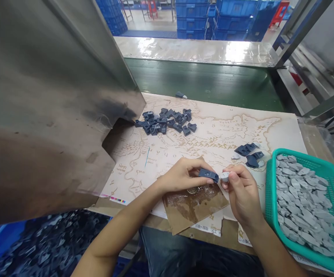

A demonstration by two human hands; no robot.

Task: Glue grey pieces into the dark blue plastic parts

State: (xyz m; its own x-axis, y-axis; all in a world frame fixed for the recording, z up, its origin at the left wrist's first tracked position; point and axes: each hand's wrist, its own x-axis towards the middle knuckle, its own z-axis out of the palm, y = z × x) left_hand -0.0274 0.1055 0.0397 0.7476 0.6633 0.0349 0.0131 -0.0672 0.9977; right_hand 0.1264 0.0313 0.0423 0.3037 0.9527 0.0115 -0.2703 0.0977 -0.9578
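My left hand (188, 175) pinches a dark blue-grey plastic part (208, 175) that has a small hole in its face. Between thumb and fingers, my right hand (240, 188) grips a light grey plastic piece (224, 177). The grey piece is at the right end of the dark part; whether they touch I cannot tell. Both hands are above a brown cardboard piece (181, 217) with a wet, shiny patch. A few dark parts (252, 159) with grey pieces lie beyond my right hand. Further back left is a pile of dark parts (158, 125).
A green basket (271, 192) of grey pieces (299, 200) stands at right. Behind the map-printed sheet (213, 130) runs a green conveyor belt (207, 80); one part (180, 94) lies at its edge. A metal housing (54, 96) blocks the left. Below it, a blue crate (2, 242) holds dark parts.
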